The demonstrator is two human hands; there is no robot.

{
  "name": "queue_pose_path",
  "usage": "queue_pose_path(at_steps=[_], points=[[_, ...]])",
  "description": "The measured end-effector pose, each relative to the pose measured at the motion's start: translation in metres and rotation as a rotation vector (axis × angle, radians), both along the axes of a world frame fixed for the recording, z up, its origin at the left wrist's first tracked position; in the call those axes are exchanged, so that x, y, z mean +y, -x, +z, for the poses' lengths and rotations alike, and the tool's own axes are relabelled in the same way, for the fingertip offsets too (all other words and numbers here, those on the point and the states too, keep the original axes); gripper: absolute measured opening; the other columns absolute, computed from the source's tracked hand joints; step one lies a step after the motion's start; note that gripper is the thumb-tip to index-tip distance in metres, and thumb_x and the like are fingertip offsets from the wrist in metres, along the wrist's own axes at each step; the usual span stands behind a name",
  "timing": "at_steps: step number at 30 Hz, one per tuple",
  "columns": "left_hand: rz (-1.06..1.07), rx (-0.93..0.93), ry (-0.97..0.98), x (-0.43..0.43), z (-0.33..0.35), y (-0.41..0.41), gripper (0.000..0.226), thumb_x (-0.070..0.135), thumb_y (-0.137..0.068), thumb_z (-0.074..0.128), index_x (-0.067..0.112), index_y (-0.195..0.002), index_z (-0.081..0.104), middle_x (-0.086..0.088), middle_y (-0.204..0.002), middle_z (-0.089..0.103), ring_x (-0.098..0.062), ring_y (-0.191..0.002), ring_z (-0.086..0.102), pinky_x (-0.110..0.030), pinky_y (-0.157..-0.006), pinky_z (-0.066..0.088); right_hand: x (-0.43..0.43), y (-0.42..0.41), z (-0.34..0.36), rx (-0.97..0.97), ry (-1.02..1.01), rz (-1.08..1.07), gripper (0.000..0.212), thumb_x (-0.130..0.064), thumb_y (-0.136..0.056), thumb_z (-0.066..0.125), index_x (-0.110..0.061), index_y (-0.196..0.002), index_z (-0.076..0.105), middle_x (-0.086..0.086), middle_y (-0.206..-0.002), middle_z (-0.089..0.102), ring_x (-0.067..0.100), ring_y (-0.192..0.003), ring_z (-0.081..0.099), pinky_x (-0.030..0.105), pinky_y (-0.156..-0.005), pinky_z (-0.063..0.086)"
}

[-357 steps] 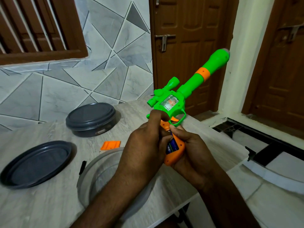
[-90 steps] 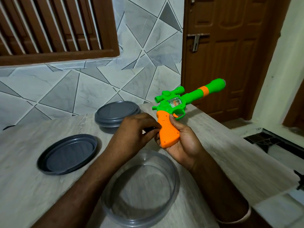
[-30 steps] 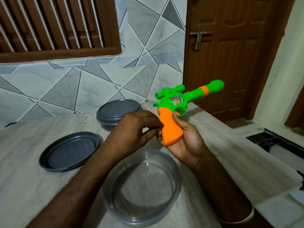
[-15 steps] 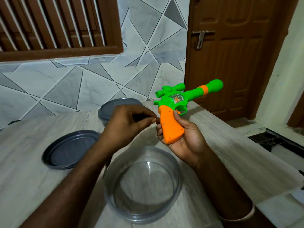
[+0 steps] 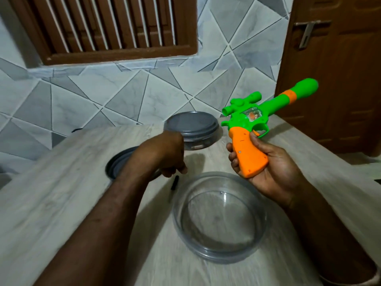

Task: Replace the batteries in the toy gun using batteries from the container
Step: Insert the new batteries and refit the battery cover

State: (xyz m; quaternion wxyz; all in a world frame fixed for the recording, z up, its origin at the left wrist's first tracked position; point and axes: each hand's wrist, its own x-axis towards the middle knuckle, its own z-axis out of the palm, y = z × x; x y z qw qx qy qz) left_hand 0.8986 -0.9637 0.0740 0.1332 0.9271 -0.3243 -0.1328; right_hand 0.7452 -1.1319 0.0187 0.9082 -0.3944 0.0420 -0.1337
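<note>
Toy gun, smooth green plastic with an orange grip: the right hand is gripping it by the grip above the pale wood-grain surface. The left hand, blurred, is hovering just over a slim black screwdriver; its grasp cannot be told. A round clear container is sitting below the gun, with a grey lid and a lidded round tub sitting behind.

Left grip lowered, fingers drooping; right grip clasping toy gun.
</note>
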Motion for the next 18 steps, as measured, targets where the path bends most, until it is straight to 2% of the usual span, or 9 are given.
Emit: queue_pose_path(at_steps=[2,3,5,7,9,11,14,16,18], points=[[0.027,-0.003,-0.129,0.0,-0.007,-0.004,0.028,0.025,-0.078,0.088,0.003,-0.08,0.071,-0.007,-0.063,0.075,-0.019,-0.056,0.074,-0.037,-0.067,0.065,0.0,0.0,0.0,-0.006,0.002,0.005,0.051,-0.035,-0.099,0.048,-0.005,-0.14,0.05,0.016,-0.103,0.067,0.02,-0.08,0.064,0.027,-0.064,0.057],[0.028,-0.029,-0.175,0.0,-0.01,-0.006,0.031,0.028,-0.077,0.088,0.006,-0.075,0.067,-0.003,-0.057,0.072,-0.016,-0.051,0.071,-0.034,-0.06,0.063,0.0,0.0,0.0,-0.007,0.001,0.006,0.051,-0.035,-0.1,0.048,-0.005,-0.14,0.05,0.016,-0.103,0.068,0.02,-0.08,0.064,0.027,-0.065,0.057],[0.03,-0.093,-0.213,-0.002,-0.017,-0.009,0.037,0.031,-0.076,0.088,0.009,-0.068,0.059,0.002,-0.056,0.066,-0.011,-0.049,0.062,-0.025,-0.049,0.05,0.001,0.001,0.001,-0.007,-0.001,0.008,0.051,-0.035,-0.1,0.046,-0.004,-0.14,0.05,0.016,-0.101,0.068,0.02,-0.08,0.063,0.026,-0.065,0.057],[0.007,-0.162,-0.24,-0.004,-0.022,-0.009,0.032,0.031,-0.075,0.088,0.014,-0.069,0.062,0.004,-0.064,0.063,-0.008,-0.055,0.058,-0.023,-0.055,0.048,0.003,0.001,0.003,-0.01,-0.006,0.008,0.051,-0.035,-0.101,0.045,-0.003,-0.14,0.05,0.016,-0.1,0.068,0.02,-0.08,0.063,0.026,-0.065,0.057],[-0.033,-0.165,-0.268,-0.01,-0.025,-0.008,0.019,0.026,-0.076,0.087,0.016,-0.085,0.074,0.003,-0.076,0.069,-0.01,-0.063,0.063,-0.026,-0.067,0.055,0.003,0.003,0.004,-0.018,-0.013,-0.004,0.051,-0.035,-0.101,0.045,-0.001,-0.139,0.049,0.016,-0.098,0.067,0.02,-0.079,0.062,0.026,-0.064,0.056],[-0.062,-0.123,-0.238,-0.013,-0.025,-0.008,0.02,0.018,-0.08,0.084,0.014,-0.099,0.078,-0.001,-0.088,0.076,-0.012,-0.07,0.071,-0.028,-0.074,0.061,0.002,0.005,0.005,-0.026,-0.011,-0.016,0.051,-0.035,-0.102,0.044,-0.001,-0.14,0.048,0.016,-0.098,0.067,0.02,-0.08,0.062,0.026,-0.065,0.056],[-0.091,-0.171,-0.026,-0.013,-0.016,-0.007,0.012,0.007,-0.08,0.078,0.015,-0.09,0.079,-0.001,-0.073,0.076,-0.009,-0.06,0.071,-0.025,-0.066,0.06,0.001,0.006,0.005,-0.029,-0.013,-0.027,0.05,-0.034,-0.102,0.043,-0.002,-0.141,0.048,0.016,-0.097,0.067,0.02,-0.079,0.062,0.026,-0.065,0.055],[-0.077,-0.275,0.28,-0.015,-0.01,-0.005,0.013,0.006,-0.079,0.077,0.018,-0.084,0.078,0.0,-0.067,0.074,-0.012,-0.063,0.071,-0.029,-0.071,0.06,0.001,0.006,0.005,-0.028,-0.007,-0.04,0.049,-0.034,-0.103,0.043,-0.002,-0.14,0.048,0.016,-0.098,0.066,0.02,-0.079,0.062,0.026,-0.065,0.055],[-0.097,-0.274,0.677,-0.019,-0.005,0.003,0.014,0.005,-0.08,0.079,0.015,-0.091,0.08,-0.003,-0.077,0.077,-0.017,-0.073,0.074,-0.038,-0.081,0.062,0.001,0.007,0.005,-0.029,0.004,-0.057,0.048,-0.033,-0.103,0.043,-0.004,-0.141,0.048,0.016,-0.099,0.065,0.02,-0.08,0.061,0.026,-0.065,0.054]])
